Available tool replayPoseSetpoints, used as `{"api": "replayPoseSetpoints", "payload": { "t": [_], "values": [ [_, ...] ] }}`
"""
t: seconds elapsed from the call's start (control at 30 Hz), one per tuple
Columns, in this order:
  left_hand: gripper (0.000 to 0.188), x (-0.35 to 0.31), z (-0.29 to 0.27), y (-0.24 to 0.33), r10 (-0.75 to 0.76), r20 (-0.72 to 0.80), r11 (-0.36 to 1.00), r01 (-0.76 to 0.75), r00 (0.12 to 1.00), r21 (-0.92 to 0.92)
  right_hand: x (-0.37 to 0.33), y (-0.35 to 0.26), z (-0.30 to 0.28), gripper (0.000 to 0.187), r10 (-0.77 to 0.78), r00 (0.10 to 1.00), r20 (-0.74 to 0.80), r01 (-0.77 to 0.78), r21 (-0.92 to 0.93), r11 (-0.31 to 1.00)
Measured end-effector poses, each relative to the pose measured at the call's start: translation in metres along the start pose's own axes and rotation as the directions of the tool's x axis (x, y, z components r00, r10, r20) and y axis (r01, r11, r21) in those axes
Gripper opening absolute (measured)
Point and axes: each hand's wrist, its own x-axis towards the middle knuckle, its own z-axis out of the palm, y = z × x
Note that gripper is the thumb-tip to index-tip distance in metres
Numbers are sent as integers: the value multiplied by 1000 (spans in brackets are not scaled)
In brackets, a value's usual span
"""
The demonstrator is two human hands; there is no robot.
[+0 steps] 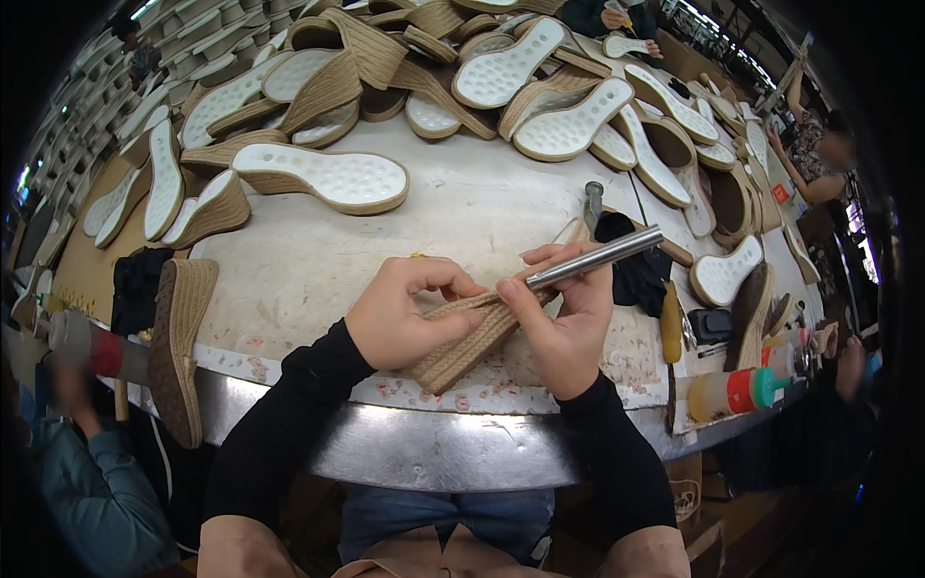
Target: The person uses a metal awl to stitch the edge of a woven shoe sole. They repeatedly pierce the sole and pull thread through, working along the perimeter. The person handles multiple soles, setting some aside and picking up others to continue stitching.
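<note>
Just above the table's near edge, I hold a wedge shoe sole (455, 354) wrapped in tan braided rope, tilted on its side. My left hand (400, 306) is closed on its left part, thumb and fingers pinching near the upper edge. My right hand (570, 332) grips a shiny metal rod (607, 254) that slants up to the right, while its thumb presses the sole's upper edge. What the rod's lower end touches is hidden by the fingers. A finished-looking brown wedge (173, 347) leans at the table edge left of my hands.
A large heap of wedge soles with white dimpled undersides (332, 178) covers the far table. Beyond my right hand lie a hammer (594, 197), black cloth (631, 270) and a yellow-handled tool (670, 323). A green-capped bottle (727, 395) stands at right. Other people work nearby.
</note>
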Motion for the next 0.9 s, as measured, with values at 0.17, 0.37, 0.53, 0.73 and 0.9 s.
{"api": "replayPoseSetpoints", "payload": {
  "t": [0.17,0.37,0.53,0.73,0.9],
  "values": [
    [21,3,-4,-2,-145,93,979,156,985,-127,2,1,0,43,-26,999,-35,23,-102,995],
    [21,2,-4,-1,-92,103,993,100,990,-69,5,-2,-8,43,-30,999,29,29,40,999],
    [20,0,-2,-5,-141,94,956,160,985,-245,3,-2,-4,45,-26,999,33,25,44,999],
    [18,0,-2,1,-24,61,998,28,998,-54,0,2,-3,44,-25,1000,13,24,46,999],
    [19,2,-3,0,-87,72,994,91,994,-59,3,0,-3,44,-43,999,-5,43,27,999]
  ]
}}
